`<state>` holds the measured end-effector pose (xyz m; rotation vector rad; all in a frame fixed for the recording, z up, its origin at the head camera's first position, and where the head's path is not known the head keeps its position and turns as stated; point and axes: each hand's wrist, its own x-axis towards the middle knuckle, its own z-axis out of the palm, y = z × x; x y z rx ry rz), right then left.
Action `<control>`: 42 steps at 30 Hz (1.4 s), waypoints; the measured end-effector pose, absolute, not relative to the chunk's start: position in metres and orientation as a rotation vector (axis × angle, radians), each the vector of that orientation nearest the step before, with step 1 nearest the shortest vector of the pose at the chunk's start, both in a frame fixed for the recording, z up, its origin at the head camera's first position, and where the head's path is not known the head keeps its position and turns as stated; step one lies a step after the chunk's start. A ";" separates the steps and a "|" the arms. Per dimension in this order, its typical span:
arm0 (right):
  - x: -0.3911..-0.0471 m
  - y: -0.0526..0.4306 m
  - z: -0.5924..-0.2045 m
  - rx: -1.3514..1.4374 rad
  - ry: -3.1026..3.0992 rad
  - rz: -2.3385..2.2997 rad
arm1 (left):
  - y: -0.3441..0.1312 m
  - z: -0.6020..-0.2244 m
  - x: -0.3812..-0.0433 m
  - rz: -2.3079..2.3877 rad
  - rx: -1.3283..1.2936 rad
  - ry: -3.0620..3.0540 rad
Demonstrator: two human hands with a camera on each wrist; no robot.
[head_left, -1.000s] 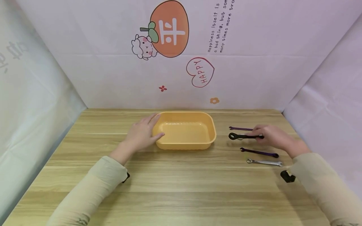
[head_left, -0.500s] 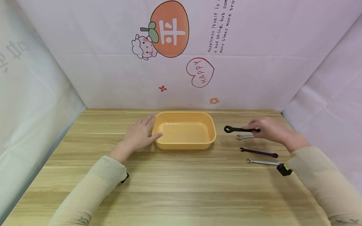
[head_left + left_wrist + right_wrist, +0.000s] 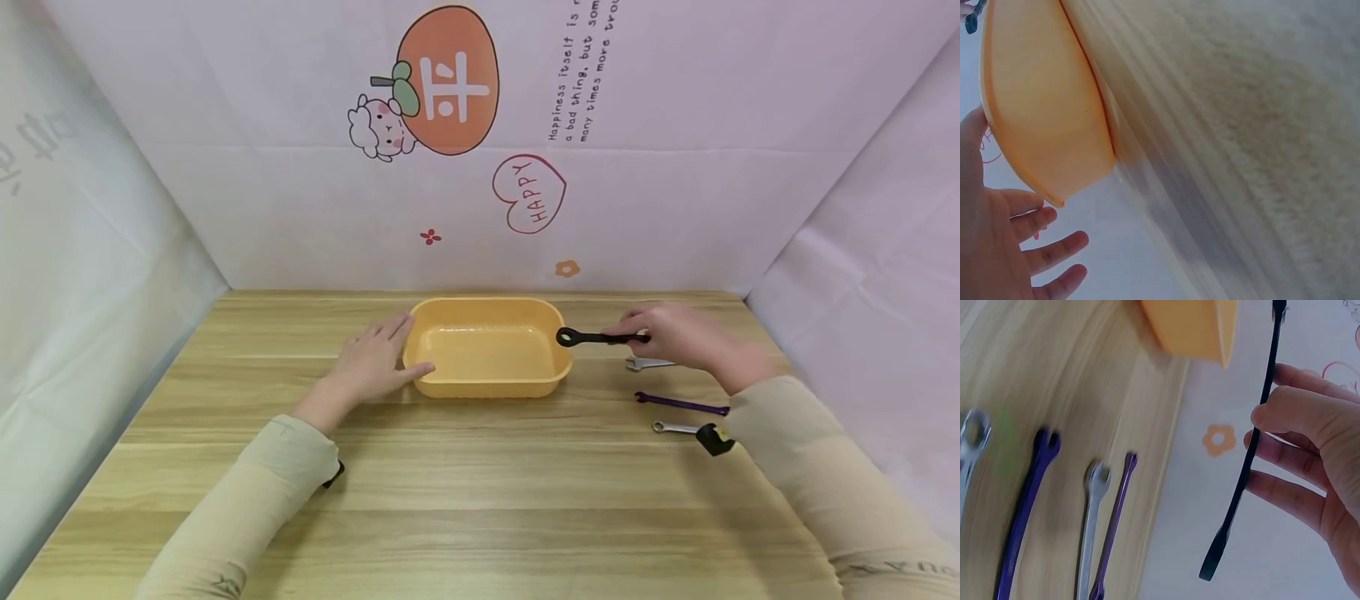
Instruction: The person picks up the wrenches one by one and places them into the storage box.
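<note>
My right hand (image 3: pixel 678 337) pinches a black combination wrench (image 3: pixel 592 337) by its shaft, between thumb and fingers. Its ring end overlaps the right rim of a yellow plastic basin (image 3: pixel 487 387) in the head view; the right wrist view has the wrench raised off the wooden table. At the basin's left end, my left hand (image 3: pixel 367 362) rests on the rim with fingers extended, the thumb reaching over the near corner. Below the right hand lie a silver wrench (image 3: pixel 647 363) and a slim purple wrench (image 3: pixel 1115 519), the latter hidden in the head view.
Closer to the front, a dark purple wrench (image 3: pixel 678 403) and another silver wrench (image 3: pixel 675 428) lie side by side, the silver one partly covered by the black wrist device (image 3: pixel 715 439). A white printed sheet (image 3: pixel 300 217) rises behind the wooden table (image 3: pixel 487 483).
My right hand has lifted the black wrench away from the other wrenches and carried it left to the basin's right rim. The left hand has stayed at the basin's left end.
</note>
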<state>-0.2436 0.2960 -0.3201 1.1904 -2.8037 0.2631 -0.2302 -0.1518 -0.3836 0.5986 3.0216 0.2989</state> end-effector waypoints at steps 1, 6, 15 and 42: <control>-0.244 0.292 -0.320 1.194 -2.806 0.276 | -0.152 -0.384 -0.230 0.297 0.597 3.017; -0.247 0.274 -0.318 1.200 -2.842 0.326 | -0.153 -0.384 -0.229 0.311 0.580 2.992; -0.252 0.251 -0.319 1.150 -2.928 0.343 | -0.154 -0.383 -0.226 0.295 0.559 2.973; -0.261 0.186 -0.316 1.258 -2.953 0.393 | -0.151 -0.386 -0.232 0.252 0.581 2.984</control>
